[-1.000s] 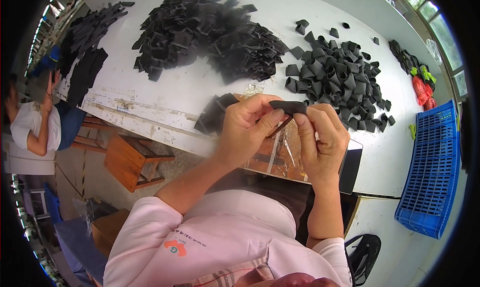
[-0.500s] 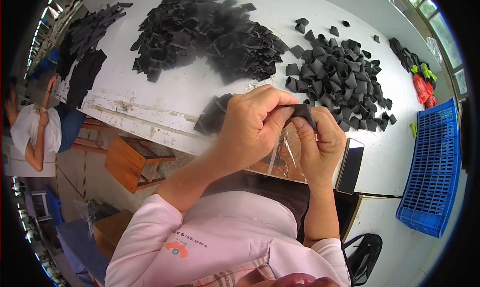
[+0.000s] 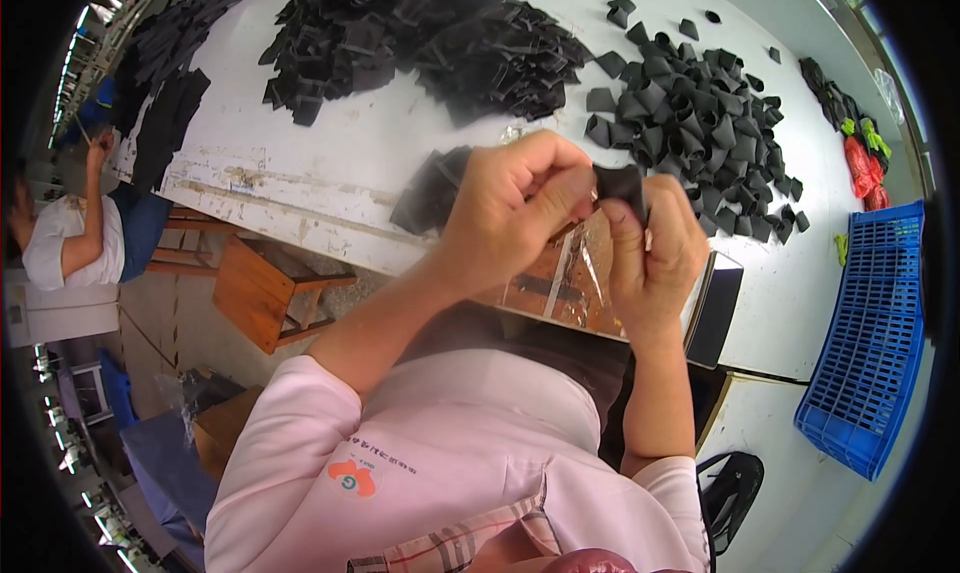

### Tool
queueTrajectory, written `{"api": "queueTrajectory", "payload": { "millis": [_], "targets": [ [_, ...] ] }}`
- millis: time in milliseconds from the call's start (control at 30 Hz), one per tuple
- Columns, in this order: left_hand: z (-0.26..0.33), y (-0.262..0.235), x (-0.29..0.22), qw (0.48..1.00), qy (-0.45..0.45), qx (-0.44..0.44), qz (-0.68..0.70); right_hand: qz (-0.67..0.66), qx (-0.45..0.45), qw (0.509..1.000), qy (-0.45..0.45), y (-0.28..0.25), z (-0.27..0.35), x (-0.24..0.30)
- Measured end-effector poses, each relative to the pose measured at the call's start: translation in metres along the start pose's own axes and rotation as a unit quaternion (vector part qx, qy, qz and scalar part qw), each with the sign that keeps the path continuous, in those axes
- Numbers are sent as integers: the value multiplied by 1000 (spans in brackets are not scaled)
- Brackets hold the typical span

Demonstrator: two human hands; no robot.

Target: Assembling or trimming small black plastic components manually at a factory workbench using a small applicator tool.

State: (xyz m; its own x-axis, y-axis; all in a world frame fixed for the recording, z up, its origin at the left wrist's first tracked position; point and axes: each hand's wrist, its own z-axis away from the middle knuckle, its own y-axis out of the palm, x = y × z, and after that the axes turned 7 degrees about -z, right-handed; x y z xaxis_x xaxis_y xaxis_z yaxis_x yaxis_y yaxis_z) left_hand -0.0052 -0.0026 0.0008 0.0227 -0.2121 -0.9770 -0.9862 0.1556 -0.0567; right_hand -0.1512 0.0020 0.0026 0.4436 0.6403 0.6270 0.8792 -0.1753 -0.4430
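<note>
Above the table's near edge, a small black fabric piece (image 3: 622,185) is pinched between my two hands. My left hand (image 3: 525,203) is closed, thumb against fingers, at the piece's left end. Curled around its right side is my right hand (image 3: 655,248), thumb pressed near the lower edge. The fingers hide part of the piece. Several flat black pieces (image 3: 428,195) lie on the table just left of my left hand. Beyond my right hand spreads a heap of black pieces curled into short tubes (image 3: 690,113).
Large piles of flat black pieces (image 3: 340,43) cover the far middle of the white table (image 3: 310,173). Long black strips (image 3: 175,123) lie far left, near a seated person (image 3: 85,233). A wooden stool (image 3: 265,288) stands left, a blue basket (image 3: 865,343) right. A dark flat device (image 3: 718,313) rests by my right wrist.
My view has shifted slightly, so the table's contents sit higher. Both hands still grip the black piece, which has turned and now shows more of its face between them.
</note>
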Motion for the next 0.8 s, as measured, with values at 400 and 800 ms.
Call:
{"api": "queueTrajectory", "payload": {
  "millis": [400, 800],
  "targets": [
    [-2, 6, 111, 896, -11, -44, -441, -229, -195, 902, 310, -31, 4, -45],
    [42, -3, 64, 939, -199, -48, 278, -65, -12, 978, 198, 28, 86, 0]
  ]
}}
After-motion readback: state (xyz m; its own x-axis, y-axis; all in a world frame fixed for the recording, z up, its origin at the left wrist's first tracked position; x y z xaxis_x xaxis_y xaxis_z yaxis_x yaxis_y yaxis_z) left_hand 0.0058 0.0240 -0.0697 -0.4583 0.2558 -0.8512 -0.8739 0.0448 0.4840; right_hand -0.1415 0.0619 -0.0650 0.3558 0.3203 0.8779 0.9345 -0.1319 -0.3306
